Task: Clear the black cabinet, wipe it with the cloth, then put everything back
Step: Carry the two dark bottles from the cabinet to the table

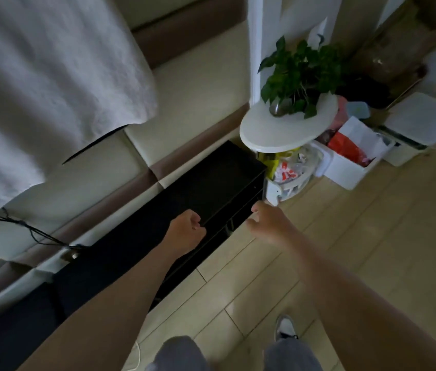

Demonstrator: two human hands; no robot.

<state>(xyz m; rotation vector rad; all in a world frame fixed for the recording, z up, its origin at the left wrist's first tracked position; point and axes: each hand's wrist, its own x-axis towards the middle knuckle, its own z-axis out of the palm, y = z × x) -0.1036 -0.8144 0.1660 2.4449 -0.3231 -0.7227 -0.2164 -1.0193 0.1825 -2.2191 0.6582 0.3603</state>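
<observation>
A long, low black cabinet (206, 180) runs along the padded wall, and its top looks bare in this dim view. My left hand (186, 230) hovers over the cabinet's front edge with its fingers curled into a fist, holding nothing I can see. My right hand (267, 220) reaches toward the cabinet's right front corner, fingers loosely spread, blurred, holding nothing. No cloth appears in either hand.
A round white side table (270, 132) with a green potted plant (301, 76) stands right of the cabinet. Below it lie plastic bags (287, 174), a white box (345, 167) and a white bin (422, 124). A grey fabric (43, 84) hangs upper left; cables (32, 231) trail on the left.
</observation>
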